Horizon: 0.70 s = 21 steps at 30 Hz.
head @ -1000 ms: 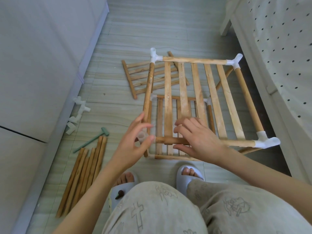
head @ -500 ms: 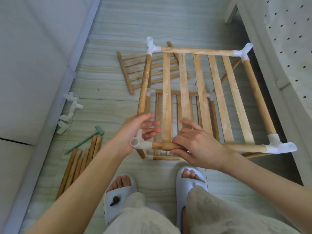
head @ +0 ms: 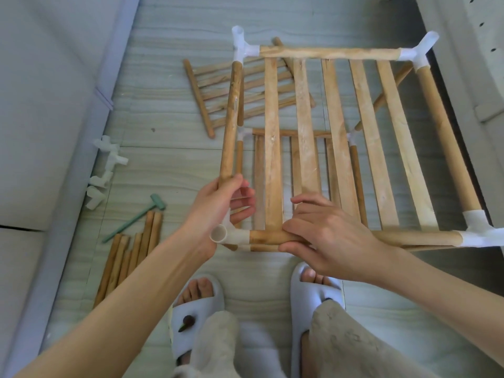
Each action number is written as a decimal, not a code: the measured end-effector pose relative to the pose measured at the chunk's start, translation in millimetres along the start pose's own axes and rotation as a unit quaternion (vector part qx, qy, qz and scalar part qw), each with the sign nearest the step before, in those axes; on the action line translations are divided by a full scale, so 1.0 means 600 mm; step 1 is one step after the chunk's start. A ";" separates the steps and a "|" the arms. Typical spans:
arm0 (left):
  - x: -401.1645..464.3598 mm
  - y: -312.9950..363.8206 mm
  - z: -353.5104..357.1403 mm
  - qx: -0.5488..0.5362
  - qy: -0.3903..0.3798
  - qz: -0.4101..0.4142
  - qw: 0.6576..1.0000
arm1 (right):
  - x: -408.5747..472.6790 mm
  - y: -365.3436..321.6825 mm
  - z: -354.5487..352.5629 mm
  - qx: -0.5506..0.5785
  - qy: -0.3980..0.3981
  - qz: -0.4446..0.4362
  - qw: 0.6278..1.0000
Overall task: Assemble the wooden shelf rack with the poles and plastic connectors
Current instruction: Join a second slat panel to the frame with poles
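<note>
Bare floor [head: 177, 36] lies open beyond the rack [head: 341, 132] and between it and the wall [head: 41, 105], though loose connectors [head: 106, 170], a small hammer [head: 136, 216], spare poles [head: 128, 257] and a slatted panel [head: 218, 88] crowd the left, while furniture [head: 477, 77] hems the right.

Bare forearms, beige patterned trousers [head: 351, 347], pale grey-blue slide sandals [head: 196, 317].

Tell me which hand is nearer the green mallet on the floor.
Left. The left hand grips the pole just right of the green mallet; the right hand is further right, on the front rail.
</note>
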<state>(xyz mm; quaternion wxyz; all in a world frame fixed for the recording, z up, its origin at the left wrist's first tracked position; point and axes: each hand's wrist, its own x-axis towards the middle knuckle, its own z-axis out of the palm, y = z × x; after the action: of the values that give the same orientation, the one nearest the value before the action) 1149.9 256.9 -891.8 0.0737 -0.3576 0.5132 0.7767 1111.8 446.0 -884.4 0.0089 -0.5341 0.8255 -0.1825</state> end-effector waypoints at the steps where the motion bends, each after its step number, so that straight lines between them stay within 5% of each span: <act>1: -0.003 -0.002 -0.002 -0.008 -0.007 0.000 1.000 | -0.003 -0.002 0.001 -0.001 0.000 0.000 1.000; 10: -0.008 -0.010 -0.012 0.023 -0.056 0.028 0.998 | -0.006 0.001 0.003 -0.016 -0.014 -0.020 1.000; 21: 0.003 -0.001 -0.021 0.019 -0.166 -0.050 0.985 | 0.006 0.006 0.005 -0.015 -0.006 -0.035 0.999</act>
<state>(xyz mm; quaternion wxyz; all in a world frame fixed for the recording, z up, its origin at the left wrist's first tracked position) 1154.8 245.9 -895.9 0.2035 -0.2472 0.4898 0.8109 1108.2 443.3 -887.9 -0.0007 -0.5638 0.8087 -0.1676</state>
